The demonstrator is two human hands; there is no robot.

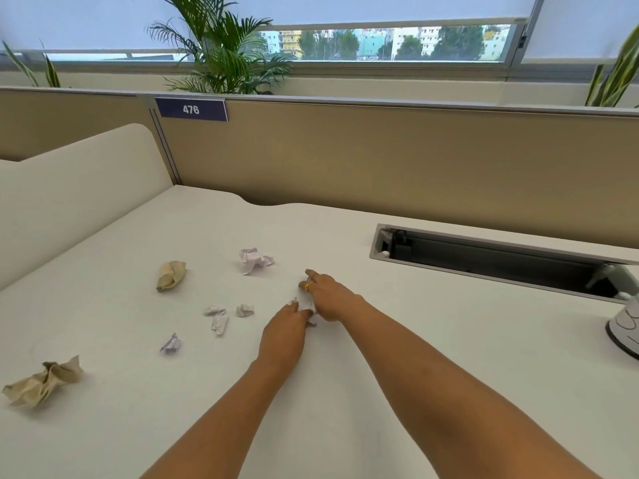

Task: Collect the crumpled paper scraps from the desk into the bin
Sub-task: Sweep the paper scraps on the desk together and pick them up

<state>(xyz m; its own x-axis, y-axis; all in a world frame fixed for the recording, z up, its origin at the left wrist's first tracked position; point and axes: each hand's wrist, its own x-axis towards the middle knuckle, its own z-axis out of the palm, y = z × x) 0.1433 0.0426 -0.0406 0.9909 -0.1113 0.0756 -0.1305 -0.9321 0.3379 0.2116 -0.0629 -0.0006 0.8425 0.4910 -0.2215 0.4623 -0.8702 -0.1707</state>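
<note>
Both hands meet at the middle of the white desk [432,340]. My left hand [285,331] and my right hand [330,297] close together on a small white paper scrap [307,307], mostly hidden between the fingers. A larger white crumpled scrap [255,260] lies just beyond them. Further left sit a tan paper ball [170,274], several small white scraps [215,310] [244,310] [220,324] [171,344], and a big tan crumpled sheet [43,380] near the left edge. No bin is in view.
An open cable tray [491,259] is sunk into the desk at the back right. A white rounded object [624,328] stands at the right edge. Beige partitions [380,160] close the back and left sides, with plants behind.
</note>
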